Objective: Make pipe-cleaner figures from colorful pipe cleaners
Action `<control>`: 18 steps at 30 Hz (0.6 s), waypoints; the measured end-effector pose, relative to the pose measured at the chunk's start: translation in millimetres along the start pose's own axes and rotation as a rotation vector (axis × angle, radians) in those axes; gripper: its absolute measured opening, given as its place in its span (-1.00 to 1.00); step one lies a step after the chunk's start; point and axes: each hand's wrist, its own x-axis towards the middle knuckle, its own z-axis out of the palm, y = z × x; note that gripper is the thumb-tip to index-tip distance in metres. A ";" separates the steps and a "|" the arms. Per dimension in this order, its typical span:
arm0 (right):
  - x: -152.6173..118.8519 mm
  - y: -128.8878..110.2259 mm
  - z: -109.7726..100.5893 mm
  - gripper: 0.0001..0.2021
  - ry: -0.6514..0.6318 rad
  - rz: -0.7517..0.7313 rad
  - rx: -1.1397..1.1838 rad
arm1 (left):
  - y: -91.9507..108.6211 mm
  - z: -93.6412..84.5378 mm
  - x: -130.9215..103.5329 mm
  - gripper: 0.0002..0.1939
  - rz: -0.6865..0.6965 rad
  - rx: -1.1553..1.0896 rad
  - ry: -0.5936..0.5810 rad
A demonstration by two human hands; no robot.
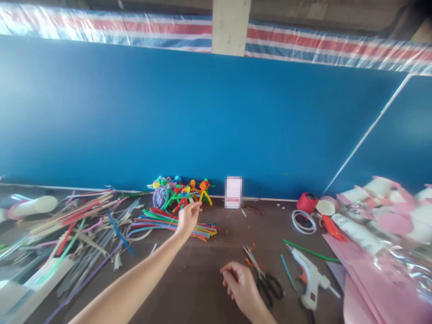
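My left hand (189, 218) reaches over a bundle of colourful pipe cleaners (155, 221), its fingers pinched together near an orange and yellow pipe-cleaner figure (204, 191); whatever the fingertips hold is too small to make out. More small figures (182, 191) stand in a cluster against the blue wall. Low at the centre is my right hand (238, 283), fingers curled together, with nothing discernible in it. Just to its right lie black-handled scissors (266, 279), blades apart, beside small orange scraps (249, 262).
A white glue gun (313, 279) lies right of the scissors, near a green pipe cleaner (310, 251). Pink sheets (364, 279), white rolls and a ring of tape (303, 222) fill the right side. Loose sticks and strips (91, 234) cover the left. A blue wall (202, 121) rises behind.
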 end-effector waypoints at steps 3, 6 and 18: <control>-2.2 -7.5 -2.1 -0.78 -0.019 -0.001 -0.062 | 1.1 -13.4 -30.3 -0.70 0.049 -0.070 -0.036; -10.2 -26.1 -8.4 -0.80 -0.091 -0.012 -0.160 | -2.3 -22.3 -64.6 -0.70 0.009 -0.102 -0.090; -75.3 -52.5 -41.4 -0.84 0.030 -0.256 -1.068 | 6.1 -60.8 -153.2 -0.76 -0.123 0.047 -0.392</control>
